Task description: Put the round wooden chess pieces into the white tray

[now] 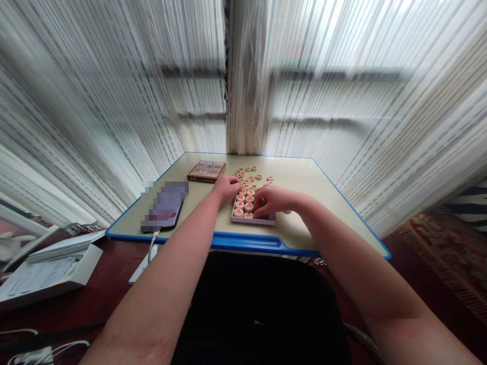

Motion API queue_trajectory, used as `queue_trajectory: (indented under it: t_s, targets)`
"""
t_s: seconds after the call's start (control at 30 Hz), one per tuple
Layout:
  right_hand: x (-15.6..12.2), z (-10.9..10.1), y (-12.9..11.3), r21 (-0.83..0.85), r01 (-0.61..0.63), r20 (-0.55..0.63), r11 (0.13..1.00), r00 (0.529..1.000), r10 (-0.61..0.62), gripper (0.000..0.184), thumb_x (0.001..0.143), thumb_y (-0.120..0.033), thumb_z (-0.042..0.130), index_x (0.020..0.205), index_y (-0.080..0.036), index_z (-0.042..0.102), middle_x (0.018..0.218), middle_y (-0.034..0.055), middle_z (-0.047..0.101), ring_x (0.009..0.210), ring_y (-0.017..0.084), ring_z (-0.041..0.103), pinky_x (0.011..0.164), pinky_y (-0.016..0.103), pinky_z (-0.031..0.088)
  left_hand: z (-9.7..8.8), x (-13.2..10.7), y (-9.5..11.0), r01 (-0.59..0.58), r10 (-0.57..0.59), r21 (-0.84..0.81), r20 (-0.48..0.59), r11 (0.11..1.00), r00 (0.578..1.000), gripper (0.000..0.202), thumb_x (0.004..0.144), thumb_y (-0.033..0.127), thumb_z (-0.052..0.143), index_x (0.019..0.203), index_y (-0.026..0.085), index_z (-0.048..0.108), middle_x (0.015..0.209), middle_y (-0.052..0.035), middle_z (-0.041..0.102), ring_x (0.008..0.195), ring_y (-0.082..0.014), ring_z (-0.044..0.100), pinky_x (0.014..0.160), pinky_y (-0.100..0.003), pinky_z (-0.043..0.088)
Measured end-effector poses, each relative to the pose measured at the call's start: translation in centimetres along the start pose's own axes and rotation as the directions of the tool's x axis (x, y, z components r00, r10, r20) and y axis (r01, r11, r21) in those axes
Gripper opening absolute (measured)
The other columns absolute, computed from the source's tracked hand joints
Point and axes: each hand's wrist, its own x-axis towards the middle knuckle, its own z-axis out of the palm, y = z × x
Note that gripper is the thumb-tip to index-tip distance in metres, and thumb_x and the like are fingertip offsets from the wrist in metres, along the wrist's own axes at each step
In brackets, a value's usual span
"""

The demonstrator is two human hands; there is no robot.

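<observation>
A shallow box tray [266, 220] lies near the table's front edge with several round wooden chess pieces [244, 205] set in rows, marked in red. My right hand [274, 199] rests over the tray's right half, fingers curled down onto the pieces; what it grips is hidden. At the tray's far left corner my left hand [225, 188] is curled, its fingertips among the pieces there. More loose pieces [252, 176] lie scattered on the table beyond the tray.
The box lid [206, 171] lies at the back left of the cream table with blue rim [247, 242]. A phone [165, 208] on a cable sits at the left. Curtains hang behind. An open white box [45, 271] is on the floor, left.
</observation>
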Motion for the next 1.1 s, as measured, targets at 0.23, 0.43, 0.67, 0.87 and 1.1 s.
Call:
queue_trajectory:
  t_s: [0.23, 0.43, 0.67, 0.87, 1.1]
  targets:
    - [-0.2, -0.4, 0.3, 0.125, 0.027, -0.076, 0.992, 0.997, -0.017, 0.027, 0.073, -0.043, 0.06, 0.068, -0.017, 0.061, 0.075, 0.0023, 0.059, 0.066, 0.014, 0.051, 0.061, 0.026, 0.04, 0.0, 0.0, 0.1, -0.002, 0.002, 0.011, -0.003, 1.0, 1.0, 0.01, 0.062, 0.023, 0.06, 0.061, 0.016, 0.067, 0.061, -0.0013, 0.064, 0.068, -0.0185, 0.059, 0.071, -0.031, 0.048]
    - [1.3, 0.7, 2.3, 0.069, 0.045, -0.49, 0.997, 0.871, -0.005, 0.026, 0.082, -0.035, 0.053, 0.093, -0.015, 0.066, 0.101, 0.0091, 0.061, 0.092, 0.019, 0.054, 0.082, 0.032, 0.043, 0.2, 0.1, -0.4, -0.019, 0.019, -0.014, -0.005, 1.0, 1.0, 0.012, 0.062, 0.025, 0.059, 0.062, 0.016, 0.067, 0.061, -0.0012, 0.064, 0.069, -0.0167, 0.058, 0.072, -0.029, 0.047]
    - [3.0, 1.7, 4.2, -0.033, -0.087, -0.392, 0.996, 0.918, 0.067, 0.054, 0.09, -0.051, 0.038, 0.13, -0.017, 0.05, 0.137, 0.0074, 0.049, 0.133, 0.024, 0.029, 0.108, 0.038, 0.024, 0.2, 0.1, -0.4, -0.02, 0.021, -0.029, 0.017, 0.999, 1.0, 0.012, 0.063, 0.025, 0.059, 0.06, 0.016, 0.067, 0.062, -0.0015, 0.066, 0.068, -0.0156, 0.058, 0.072, -0.028, 0.046]
    - [2.9, 1.3, 4.3, -0.177, -0.096, -0.387, 0.98, 0.922, 0.021, 0.049, 0.096, -0.041, 0.025, 0.115, -0.015, 0.062, 0.123, 0.0105, 0.06, 0.119, 0.021, 0.045, 0.105, 0.036, 0.025, 0.2, 0.1, -0.4, -0.022, 0.022, -0.011, 0.01, 1.0, 1.0, 0.012, 0.063, 0.024, 0.058, 0.059, 0.017, 0.067, 0.06, -0.0012, 0.065, 0.069, -0.0167, 0.059, 0.073, -0.029, 0.047]
    - [2.4, 0.9, 4.9, -0.272, -0.188, -0.415, 0.944, 0.908, 0.061, 0.044, 0.095, -0.034, 0.028, 0.104, -0.015, 0.067, 0.115, 0.0123, 0.063, 0.109, 0.021, 0.05, 0.097, 0.035, 0.028, 0.3, 0.1, -0.6, -0.024, 0.024, -0.001, 0.018, 1.0, 1.0, 0.013, 0.062, 0.026, 0.058, 0.061, 0.017, 0.068, 0.062, -0.0006, 0.066, 0.068, -0.0164, 0.059, 0.071, -0.03, 0.047]
